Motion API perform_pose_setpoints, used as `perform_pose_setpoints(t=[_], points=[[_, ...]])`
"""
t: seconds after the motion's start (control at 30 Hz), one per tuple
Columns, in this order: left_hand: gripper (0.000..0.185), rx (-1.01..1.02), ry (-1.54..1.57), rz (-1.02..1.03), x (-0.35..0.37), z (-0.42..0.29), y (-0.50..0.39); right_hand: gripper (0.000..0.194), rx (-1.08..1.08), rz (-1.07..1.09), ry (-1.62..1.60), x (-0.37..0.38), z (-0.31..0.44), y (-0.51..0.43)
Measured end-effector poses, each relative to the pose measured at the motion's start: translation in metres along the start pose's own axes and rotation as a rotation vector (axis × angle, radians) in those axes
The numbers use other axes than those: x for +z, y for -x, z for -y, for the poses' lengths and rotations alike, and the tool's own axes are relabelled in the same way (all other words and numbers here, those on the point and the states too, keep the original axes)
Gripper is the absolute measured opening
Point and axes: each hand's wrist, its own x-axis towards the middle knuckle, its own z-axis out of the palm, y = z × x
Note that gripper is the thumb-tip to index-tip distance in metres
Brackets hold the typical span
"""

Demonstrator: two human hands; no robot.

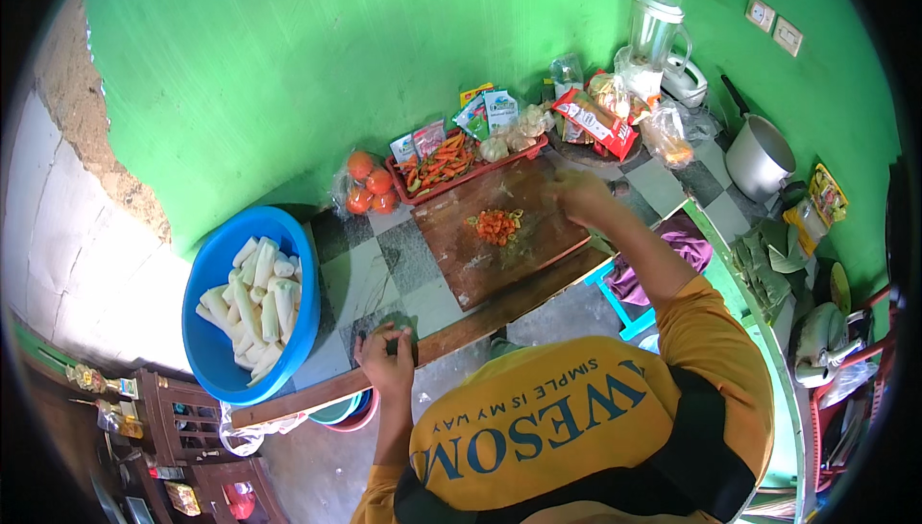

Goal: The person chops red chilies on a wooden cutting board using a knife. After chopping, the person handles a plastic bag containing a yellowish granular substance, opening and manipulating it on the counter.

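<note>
My left hand rests at the front edge of the tiled counter, with its fingers loosely curled and apart. Over the right side of a wooden cutting board is my right hand, blurred and bent inward. Whether it grips anything cannot be made out. A small heap of chopped red-orange chillies lies in the middle of the board. Behind the board, a red plastic tray holds whole orange chillies, garlic bulbs and seasoning sachets.
Left stands a blue basin of pale, peeled tuber pieces. Bagged tomatoes sit by the wall. Toward the right are food packets, a blender, a saucepan, folded green leaves and a kettle.
</note>
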Motion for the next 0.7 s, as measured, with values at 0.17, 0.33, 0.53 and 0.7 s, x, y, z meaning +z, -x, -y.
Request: perform_pose_setpoints(t=[0.17,0.33,0.53,0.7], points=[[0.017,0.001,-0.023,0.053,-0.005,-0.004,0.0,0.033,0.041,0.027,0.07,-0.011,0.031,0.001],[0.019,0.004,-0.019,0.059,0.0,-0.006,-0.002,0.03,0.114,0.03,0.074,-0.012,0.032,0.009],[0.014,0.041,-0.083,0.054,-0.002,-0.013,-0.001,0.024,0.142,0.011,0.015,-0.012,0.036,0.011],[0.011,0.015,-0.108,0.116,-0.002,-0.013,-0.002,0.034,0.362,0.22,-0.123,-0.032,0.038,0.015]])
